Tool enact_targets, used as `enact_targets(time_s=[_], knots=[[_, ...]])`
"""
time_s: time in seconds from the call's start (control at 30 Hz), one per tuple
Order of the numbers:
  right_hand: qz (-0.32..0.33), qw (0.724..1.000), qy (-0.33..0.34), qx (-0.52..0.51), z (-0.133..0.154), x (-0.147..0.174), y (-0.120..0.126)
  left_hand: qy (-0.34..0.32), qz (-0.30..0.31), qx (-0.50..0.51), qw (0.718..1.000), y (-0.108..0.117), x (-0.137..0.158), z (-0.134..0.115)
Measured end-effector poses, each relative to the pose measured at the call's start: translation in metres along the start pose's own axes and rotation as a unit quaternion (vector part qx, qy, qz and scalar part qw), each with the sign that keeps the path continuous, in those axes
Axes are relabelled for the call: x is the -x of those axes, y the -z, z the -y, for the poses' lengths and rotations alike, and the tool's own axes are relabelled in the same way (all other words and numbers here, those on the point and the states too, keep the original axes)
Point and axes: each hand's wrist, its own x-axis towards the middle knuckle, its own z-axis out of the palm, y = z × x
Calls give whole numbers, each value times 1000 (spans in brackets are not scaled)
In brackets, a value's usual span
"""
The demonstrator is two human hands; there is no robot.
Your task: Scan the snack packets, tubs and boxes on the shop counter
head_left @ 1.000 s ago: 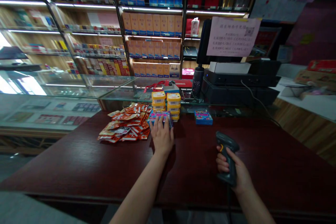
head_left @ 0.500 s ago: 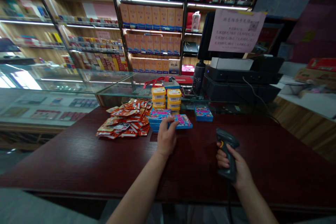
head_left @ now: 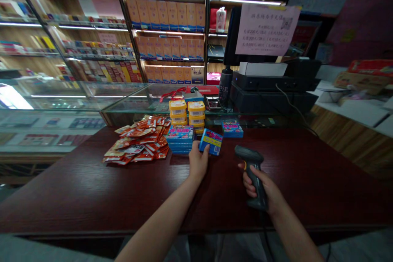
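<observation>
My left hand (head_left: 199, 159) grips a small blue box (head_left: 211, 141), tilted so that a side with a yellow band and a barcode shows. Just left of it stands a stack of like blue boxes (head_left: 180, 140) on the dark wooden table (head_left: 123, 196). In my right hand (head_left: 265, 190) is a black barcode scanner (head_left: 250, 159), its head turned left toward the box, with a cord hanging below. Behind the boxes rise two stacks of yellow-lidded tubs (head_left: 195, 112). A heap of orange packets (head_left: 141, 139) lies at the left.
More blue boxes (head_left: 232, 129) lie flat farther back on the right. A glass display counter (head_left: 123, 102) borders the table's far side. Behind it stand a monitor with a paper notice (head_left: 267, 28), a black cylinder (head_left: 225, 86) and lit shelves of boxed goods (head_left: 168, 47).
My left hand has taken a blue box from beside the stack, drawn it nearer and tilted it up. The scanner in my right hand has moved left toward it. The view has shifted slightly.
</observation>
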Motion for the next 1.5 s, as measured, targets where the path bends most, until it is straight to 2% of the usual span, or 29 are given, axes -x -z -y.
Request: enact_targets(time_s=[0.13, 0.3, 0.43, 0.63, 0.73, 0.83, 0.97, 1.03, 1.13, 1.2, 1.27, 1.4, 1.5], knots=[[0, 1000, -1, 23, 0, 0, -1, 39, 4, 64, 997, -4, -3, 8], [12, 999, -16, 30, 2, -1, 0, 37, -6, 53, 998, -4, -6, 11], [10, 999, -19, 24, 2, -1, 1, 45, 7, 89, 995, -4, -5, 10], [13, 1000, -23, 16, 2, -1, 2, 26, -20, 14, 999, -3, -8, 15], [10, 1000, -20, 13, 3, -2, 2, 29, -19, 23, 999, -4, -9, 18], [6, 1000, -15, -5, 4, -3, 3, 42, -2, 60, 997, -5, -9, 18], [2, 997, -17, -81, 5, -6, 8, 39, 28, 104, 993, -4, -7, 13], [1, 993, -21, -118, 6, -7, 10, 12, 33, 75, 997, -2, -8, 7], [4, 988, -21, -153, 8, -6, 12, -56, 34, -43, 997, 0, -14, -7], [4, 986, -24, -164, 9, -6, 12, -111, 38, -131, 984, -1, -22, -20], [4, 985, -28, -169, 9, -7, 11, -182, 53, -207, 960, -7, -33, -33], [1, 985, -27, -168, 7, -9, 11, -327, 124, -339, 873, -31, -57, -49], [-3, 987, -23, -160, 6, -11, 11, -372, 170, -406, 817, -55, -70, -49]])
